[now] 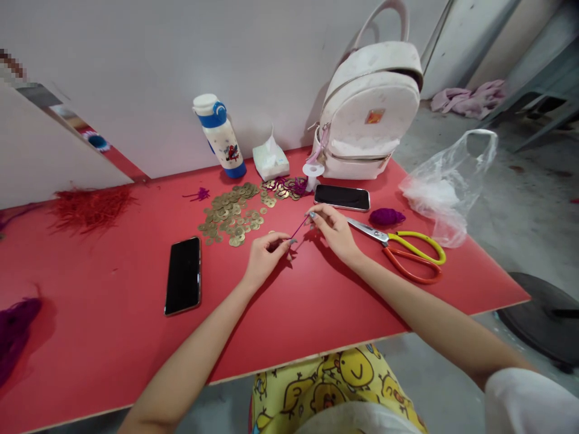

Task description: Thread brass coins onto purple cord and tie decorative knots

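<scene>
A short purple cord (299, 227) is stretched at a slant between my two hands, just above the red table. My left hand (268, 256) pinches its lower end between thumb and fingers. The upper end is pinched in my right hand (333, 231), farther from me. Beyond my left hand lies a spread of brass-coloured coins with holes (233, 211). Scissors (392, 240) with one yellow and one red handle lie to the right of my right hand, beside a purple yarn bundle (387, 216).
On the red table (312, 313) lie a phone at left (183, 276) and another phone (342, 197) behind my right hand. A bottle (220, 135), tissues (271, 158), a white spool (313, 172) and a backpack (371, 114) stand along the back. A plastic bag (446, 190) sits at right.
</scene>
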`<state>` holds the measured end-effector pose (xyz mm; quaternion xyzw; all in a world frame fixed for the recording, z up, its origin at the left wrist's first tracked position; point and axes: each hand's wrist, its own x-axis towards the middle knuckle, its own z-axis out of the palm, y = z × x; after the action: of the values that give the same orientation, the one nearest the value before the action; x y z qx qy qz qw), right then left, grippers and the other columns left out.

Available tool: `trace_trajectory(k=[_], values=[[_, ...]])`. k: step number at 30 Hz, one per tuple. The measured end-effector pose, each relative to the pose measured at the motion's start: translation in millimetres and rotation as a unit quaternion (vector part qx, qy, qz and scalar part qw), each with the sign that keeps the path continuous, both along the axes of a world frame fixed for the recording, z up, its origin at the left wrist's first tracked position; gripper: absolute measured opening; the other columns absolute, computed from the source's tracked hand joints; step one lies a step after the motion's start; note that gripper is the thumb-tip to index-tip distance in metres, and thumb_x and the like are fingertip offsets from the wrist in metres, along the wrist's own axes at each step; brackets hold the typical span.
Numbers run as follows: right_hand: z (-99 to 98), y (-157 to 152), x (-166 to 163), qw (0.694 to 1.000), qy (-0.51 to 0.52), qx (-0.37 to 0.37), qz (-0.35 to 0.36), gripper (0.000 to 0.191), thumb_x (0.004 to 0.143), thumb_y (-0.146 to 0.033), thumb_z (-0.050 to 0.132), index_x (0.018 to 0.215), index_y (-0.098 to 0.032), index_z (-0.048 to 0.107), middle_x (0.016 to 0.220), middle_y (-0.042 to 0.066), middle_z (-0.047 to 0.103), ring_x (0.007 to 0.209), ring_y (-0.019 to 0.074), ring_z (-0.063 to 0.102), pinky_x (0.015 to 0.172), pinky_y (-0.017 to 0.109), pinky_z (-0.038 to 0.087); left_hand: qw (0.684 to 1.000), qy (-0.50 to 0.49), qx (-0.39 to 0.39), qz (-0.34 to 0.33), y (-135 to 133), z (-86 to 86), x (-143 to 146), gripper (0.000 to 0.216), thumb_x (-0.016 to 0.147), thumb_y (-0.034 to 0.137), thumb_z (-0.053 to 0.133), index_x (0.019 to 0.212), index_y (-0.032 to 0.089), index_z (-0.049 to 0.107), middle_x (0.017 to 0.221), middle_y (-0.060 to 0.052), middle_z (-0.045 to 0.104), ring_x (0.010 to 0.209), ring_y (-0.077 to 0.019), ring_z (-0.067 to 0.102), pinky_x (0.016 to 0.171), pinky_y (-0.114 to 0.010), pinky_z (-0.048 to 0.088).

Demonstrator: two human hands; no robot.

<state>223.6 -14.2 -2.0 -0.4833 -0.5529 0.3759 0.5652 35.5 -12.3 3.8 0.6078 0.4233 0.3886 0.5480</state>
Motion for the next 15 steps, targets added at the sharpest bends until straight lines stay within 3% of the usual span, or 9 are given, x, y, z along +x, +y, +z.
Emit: trace_trajectory(k=[3,7,10,15], values=[[0.0,-1,-1,0.995,-0.067,0.059,-0.04,0.011,0.089,-0.028,0.056,0.097,-0.023,0.062,0.105,0.006,0.058,0.096,0.0195,0.058,0.074,0.032,0.051,1.0,-0.003,0.002,-0.004,0,0.3,0,0.03,0.082,0.044,0.065,0.082,0.014,0.069,0.054,0.0,0.062,0.041,-0.0112,0.056,0.042,-0.024,0.052],[3.1,-5,-1,0.982,-0.143,0.121,-0.033,0.01,0.089,-0.021,0.054,0.091,-0.023,0.065,0.108,0.008,0.056,0.111,0.0239,0.053,0.091,0.04,0.048,0.996,0.024,0.077,0.026,5,-1.9,-2,0.027,0.084,0.04,0.065,0.074,0.015,0.071,0.061,-0.002,0.063,0.047,-0.0095,0.054,0.046,-0.022,0.047],[3.6,-9,-4,0.978,-0.168,0.123,0.001,0.016,0.092,-0.021,0.051,0.087,-0.022,0.066,0.108,0.008,0.058,0.109,0.0239,0.054,0.099,0.046,0.043,0.987,0.043,0.145,0.05,9,-2.8,-4,0.023,0.084,0.035,0.065,0.072,0.017,0.073,0.067,-0.002,0.061,0.057,-0.0105,0.054,0.052,-0.022,0.043],[-3.8,-10,-10,0.964,-0.234,0.078,0.095,0.015,0.089,-0.034,0.062,0.093,-0.023,0.072,0.133,0.01,0.054,0.125,0.0288,0.043,0.107,0.053,0.036,0.987,0.02,0.152,0.049,10,-3.1,-5,0.021,0.084,0.035,0.066,0.075,0.018,0.074,0.069,-0.002,0.061,0.057,-0.0102,0.051,0.052,-0.022,0.038]])
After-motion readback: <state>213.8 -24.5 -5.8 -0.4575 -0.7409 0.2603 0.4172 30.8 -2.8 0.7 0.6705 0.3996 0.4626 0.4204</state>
